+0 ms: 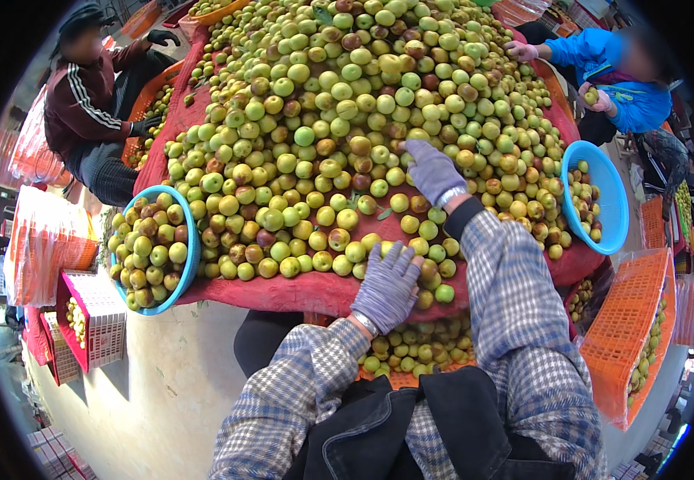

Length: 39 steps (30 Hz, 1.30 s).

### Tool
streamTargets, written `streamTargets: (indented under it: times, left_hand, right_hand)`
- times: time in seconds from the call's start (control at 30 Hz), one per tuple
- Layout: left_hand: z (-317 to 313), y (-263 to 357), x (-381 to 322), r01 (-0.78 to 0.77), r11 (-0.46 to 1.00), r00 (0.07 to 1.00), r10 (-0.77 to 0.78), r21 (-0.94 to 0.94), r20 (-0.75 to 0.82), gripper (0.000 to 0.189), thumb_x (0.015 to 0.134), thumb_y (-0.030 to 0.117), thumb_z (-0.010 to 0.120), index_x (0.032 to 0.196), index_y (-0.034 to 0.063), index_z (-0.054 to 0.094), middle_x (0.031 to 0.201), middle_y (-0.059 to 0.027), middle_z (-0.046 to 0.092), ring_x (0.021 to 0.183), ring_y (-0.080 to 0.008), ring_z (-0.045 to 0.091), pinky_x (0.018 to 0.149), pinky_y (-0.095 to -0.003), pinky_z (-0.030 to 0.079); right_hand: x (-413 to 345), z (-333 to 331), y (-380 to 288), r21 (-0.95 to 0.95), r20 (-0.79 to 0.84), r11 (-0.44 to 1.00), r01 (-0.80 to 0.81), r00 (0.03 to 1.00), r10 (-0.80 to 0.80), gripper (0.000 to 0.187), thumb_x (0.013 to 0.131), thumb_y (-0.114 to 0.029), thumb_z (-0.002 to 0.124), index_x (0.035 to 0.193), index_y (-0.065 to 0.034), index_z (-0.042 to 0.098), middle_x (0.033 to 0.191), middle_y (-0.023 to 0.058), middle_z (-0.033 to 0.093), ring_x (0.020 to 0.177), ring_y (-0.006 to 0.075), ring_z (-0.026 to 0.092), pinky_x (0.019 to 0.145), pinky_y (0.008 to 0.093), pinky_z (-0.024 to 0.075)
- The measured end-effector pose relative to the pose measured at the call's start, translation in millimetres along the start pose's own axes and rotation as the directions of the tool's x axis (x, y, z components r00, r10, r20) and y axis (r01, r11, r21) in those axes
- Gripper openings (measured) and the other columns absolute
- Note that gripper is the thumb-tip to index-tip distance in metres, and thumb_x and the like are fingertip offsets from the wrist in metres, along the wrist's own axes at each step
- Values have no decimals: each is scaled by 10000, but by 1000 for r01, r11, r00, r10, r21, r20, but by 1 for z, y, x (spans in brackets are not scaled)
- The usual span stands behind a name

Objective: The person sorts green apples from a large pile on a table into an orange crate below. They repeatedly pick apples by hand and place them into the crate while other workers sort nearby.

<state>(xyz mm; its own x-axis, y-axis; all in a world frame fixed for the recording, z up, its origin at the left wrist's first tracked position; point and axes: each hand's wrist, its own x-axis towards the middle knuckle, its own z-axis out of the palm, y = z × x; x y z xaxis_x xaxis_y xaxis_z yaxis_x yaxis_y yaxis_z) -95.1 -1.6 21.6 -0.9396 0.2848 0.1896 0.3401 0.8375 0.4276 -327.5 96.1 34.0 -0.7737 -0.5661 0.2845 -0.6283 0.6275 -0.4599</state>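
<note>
A big heap of green and brown jujubes [323, 156] lies on a red cloth [275, 294]. My left hand [386, 285], in a grey-purple fingerless glove, rests palm down on fruit at the cloth's near edge; whether it grips one is hidden. Farther in and to the right, my right hand [434, 169], gloved alike, reaches into the heap with its fingertips at the fruit; its palm side cannot be seen. Below the cloth's edge, in front of my body, more jujubes [419, 348] lie in an orange crate [404, 379].
A full blue basket [194, 252] stands at the left, a partly filled blue basket [614, 198] at the right. Orange crates [623, 318] stand lower right, white crates [107, 321] on the left floor. A co-worker sits at each side of the heap.
</note>
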Motion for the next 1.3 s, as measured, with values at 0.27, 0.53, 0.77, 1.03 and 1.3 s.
streamTargets:
  times: [0.27, 0.53, 0.77, 1.03, 1.3]
  left_hand:
    - [-4, -6, -17, -130, 972, 992, 128, -198, -21, 453, 810, 212, 625, 1223, 35, 567, 1301, -171, 548, 1280, -367, 459, 1129, -632, 199]
    - [-48, -57, -32, -23, 977, 971, -29, -214, -238, 390, 780, 63, 635, 1167, 45, 593, 1259, -164, 566, 1219, -382, 501, 1095, -505, 345]
    - [-48, -82, -47, 107, 989, 949, -133, -106, -285, 305, 745, 23, 641, 1049, 38, 623, 1161, -141, 619, 1135, -350, 556, 1005, -451, 438]
    - [-30, -83, -51, 141, 984, 932, -170, -109, -321, 195, 763, 51, 648, 955, 29, 625, 1050, -135, 648, 1034, -334, 601, 915, -442, 485]
    - [-26, -87, -52, 164, 984, 911, -176, -63, -374, 197, 742, 80, 639, 930, 21, 628, 1023, -170, 638, 1016, -365, 589, 926, -461, 475]
  right_hand:
    - [22, 43, -9, -291, 39, 931, -218, 970, 240, 413, 867, -121, 569, 1275, -116, 503, 1215, 167, 554, 1084, 370, 585, 901, 454, 496]
    - [31, 29, -17, -220, 175, 937, -270, 934, 310, 519, 839, -256, 690, 1314, -156, 508, 1225, 210, 520, 1078, 391, 588, 901, 468, 498]
    - [27, 28, -11, -160, 186, 944, -288, 931, 315, 420, 831, -295, 688, 1190, -112, 569, 1171, 218, 566, 1063, 387, 593, 898, 461, 495]
    - [-11, 14, -27, 144, 195, 912, -384, 915, 354, 452, 785, -271, 734, 1125, -59, 526, 994, 223, 668, 966, 396, 638, 834, 453, 498]
    - [-105, -42, -60, 415, -59, 881, -229, 959, 277, 411, 719, -127, 799, 1062, -66, 580, 980, 58, 625, 896, 143, 607, 794, 305, 516]
